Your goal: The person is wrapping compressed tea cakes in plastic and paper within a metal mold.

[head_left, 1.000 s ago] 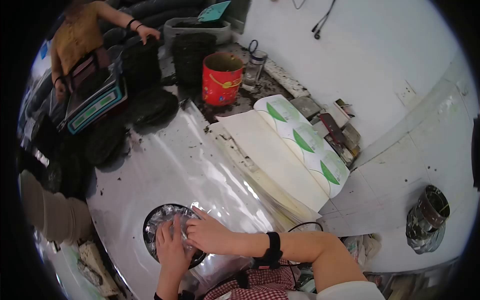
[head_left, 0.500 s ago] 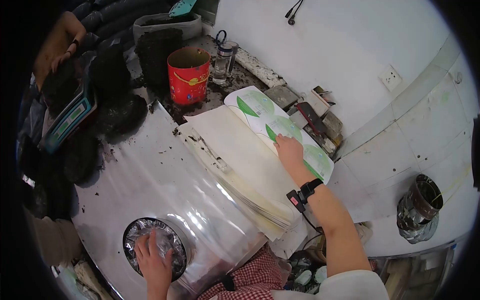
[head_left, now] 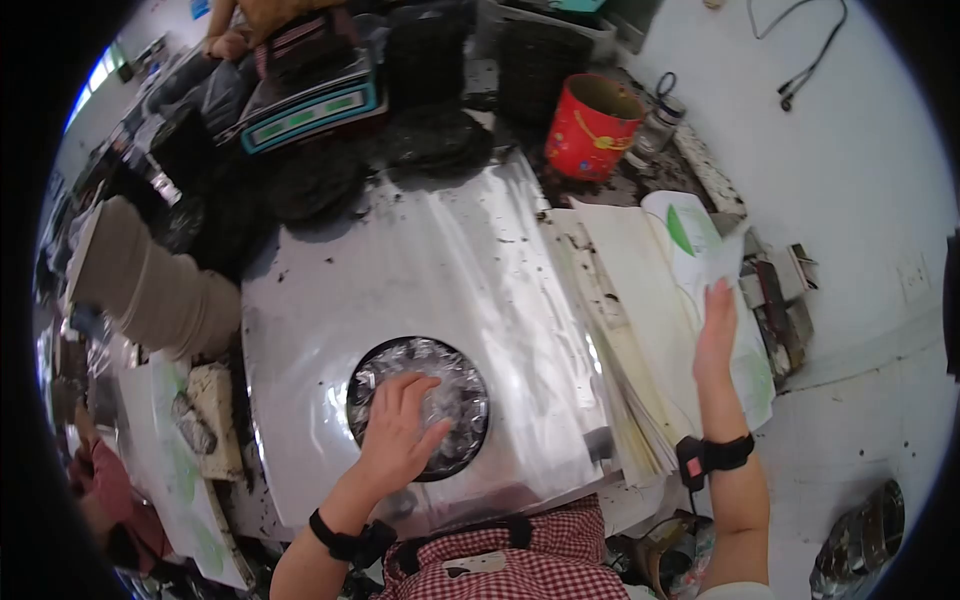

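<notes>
**My left hand lies on the film, my right stands over the papers**

The relation that counts is sideways. My left hand is at the round, dark-rimmed container, while my right hand is well apart to the right, above the paper stack. The crumpled clear film lines the container, directly under my left fingers, so my left is much the nearer hand to it. Those fingers are loosely spread, resting on the film and clenched on nothing. The container is round and gives me no long axis to line up with.

On the right, the cream sheets and the green-printed sheet run lengthwise from far to near, their near ends slanting right. My right fingers are straight and close together, pointing far; a pale, thin sheet shows at their tips, but I cannot tell whether I am pinching it.

The tabletop is shiny and metallic, sprinkled with dark crumbs. Flat dark slabs line its far edge, with a teal-edged scale behind them at far left and a red bucket at far right. Stacked beige tubs lean on the left; a white wall bounds the right.
</notes>
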Demonstrator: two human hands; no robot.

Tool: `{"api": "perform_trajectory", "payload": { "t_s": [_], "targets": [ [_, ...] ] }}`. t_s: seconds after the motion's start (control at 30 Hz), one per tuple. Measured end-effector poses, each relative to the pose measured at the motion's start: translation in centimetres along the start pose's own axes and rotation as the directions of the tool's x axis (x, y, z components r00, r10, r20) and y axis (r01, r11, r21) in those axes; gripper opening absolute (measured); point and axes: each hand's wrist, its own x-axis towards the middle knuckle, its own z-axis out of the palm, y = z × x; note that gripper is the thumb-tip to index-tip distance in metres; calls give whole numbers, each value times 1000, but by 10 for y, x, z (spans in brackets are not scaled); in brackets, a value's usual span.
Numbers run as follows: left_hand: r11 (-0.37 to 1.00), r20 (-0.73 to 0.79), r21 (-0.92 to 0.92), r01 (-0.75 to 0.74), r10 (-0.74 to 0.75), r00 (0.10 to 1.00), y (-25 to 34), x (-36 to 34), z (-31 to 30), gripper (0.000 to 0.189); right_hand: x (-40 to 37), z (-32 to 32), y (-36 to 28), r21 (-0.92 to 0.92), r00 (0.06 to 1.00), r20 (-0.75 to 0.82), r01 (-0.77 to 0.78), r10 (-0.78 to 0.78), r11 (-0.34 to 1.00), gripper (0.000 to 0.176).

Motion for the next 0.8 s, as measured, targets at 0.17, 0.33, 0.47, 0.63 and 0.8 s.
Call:
{"api": "perform_trajectory", "payload": {
  "t_s": [0.17, 0.33, 0.47, 0.63, 0.8],
  "targets": [
    [978, -39, -164, 125, -133, 990, -6, 1, 14, 50, -160, 130, -92, 145, 235, 859, 741, -455, 655, 77],
    [992, 9, 91, 81, -83, 997, -16, -5, 24, 50, -180, 131, -118, -42, 183, 981, 548, -70, 835, 81],
    [989, -6, -142, 33, -34, 999, -25, 6, 15, 56, -187, 185, -95, 196, 350, 924, -93, -152, 976, 88],
    [788, 129, -502, 357, -340, 931, -38, -5, -93, 45, -184, 191, -91, 210, 221, 940, 227, -261, 951, 83],
    [497, -43, -805, 324, -593, 804, -53, -10, -3, 43, -222, 207, -102, -10, 181, 957, 800, -226, 600, 65]
  ]
}}
